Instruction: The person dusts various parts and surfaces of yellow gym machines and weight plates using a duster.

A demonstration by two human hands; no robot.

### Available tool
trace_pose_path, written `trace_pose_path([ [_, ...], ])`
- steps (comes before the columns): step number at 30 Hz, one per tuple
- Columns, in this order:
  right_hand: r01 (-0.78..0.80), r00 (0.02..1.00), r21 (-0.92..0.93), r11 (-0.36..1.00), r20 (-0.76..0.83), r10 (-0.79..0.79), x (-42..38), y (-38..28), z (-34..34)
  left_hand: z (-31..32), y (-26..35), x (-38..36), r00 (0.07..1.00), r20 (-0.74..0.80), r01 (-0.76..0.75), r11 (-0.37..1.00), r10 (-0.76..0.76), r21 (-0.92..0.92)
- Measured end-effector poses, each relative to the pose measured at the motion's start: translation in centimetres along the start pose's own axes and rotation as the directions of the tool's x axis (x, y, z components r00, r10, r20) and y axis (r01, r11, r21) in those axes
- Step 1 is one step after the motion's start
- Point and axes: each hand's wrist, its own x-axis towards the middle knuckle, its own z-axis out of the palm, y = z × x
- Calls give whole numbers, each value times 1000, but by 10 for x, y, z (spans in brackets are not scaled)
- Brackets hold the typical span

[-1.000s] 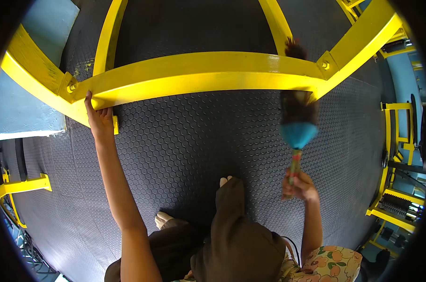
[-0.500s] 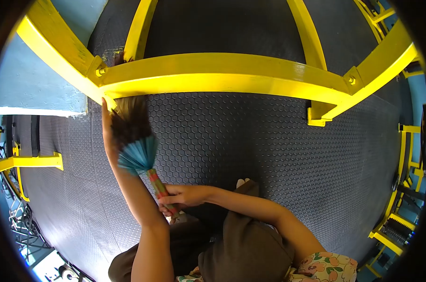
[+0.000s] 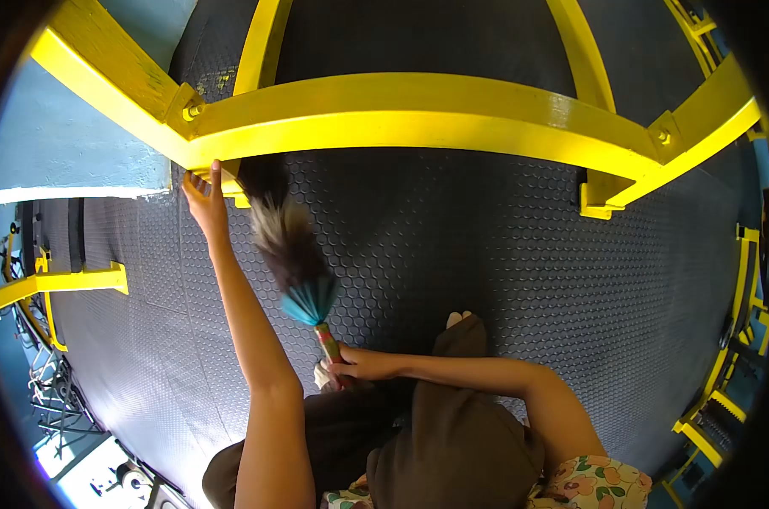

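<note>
My left hand (image 3: 206, 200) is raised to the left corner of the yellow metal frame (image 3: 418, 114), its fingers apart and touching the underside of the beam. My right hand (image 3: 363, 363) is wrapped round the red and green handle of a feather duster (image 3: 308, 293), low in the middle of the view. The duster has a teal collar and dark feathers with pale parts, slightly blurred. Its feathered end points up and left, just below the beam and to the right of my left hand.
Black textured matting (image 3: 520, 254) covers the floor. A pale blue wall block (image 3: 71, 136) stands at the left. Yellow frame parts (image 3: 79, 280) lie at far left, with more yellow equipment (image 3: 715, 424) along the right edge. My bent legs and a bare foot are below.
The duster and my right hand have shifted right and slightly down. My left hand now shows its fingers against the beam. The whole view has shifted slightly.
</note>
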Motion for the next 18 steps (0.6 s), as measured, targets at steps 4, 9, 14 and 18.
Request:
trace_pose_path([
  [4, 78, 992, -63, 995, -90, -84, 5, 19, 9, 0, 2, -3, 993, 20, -116, 989, 114, 90],
  [9, 0, 998, 52, 999, -58, 3, 8, 30, 11, 3, 0, -5, 974, -5, -224, 961, 228, 165],
  [14, 148, 982, -254, 956, -77, -172, 17, 28, 14, 2, -1, -3, 968, -22, -240, 947, 250, 213],
  [18, 30, 991, 25, 999, -127, -26, 13, 26, 21, 3, 2, -4, 968, -18, -238, 944, 249, 228],
])
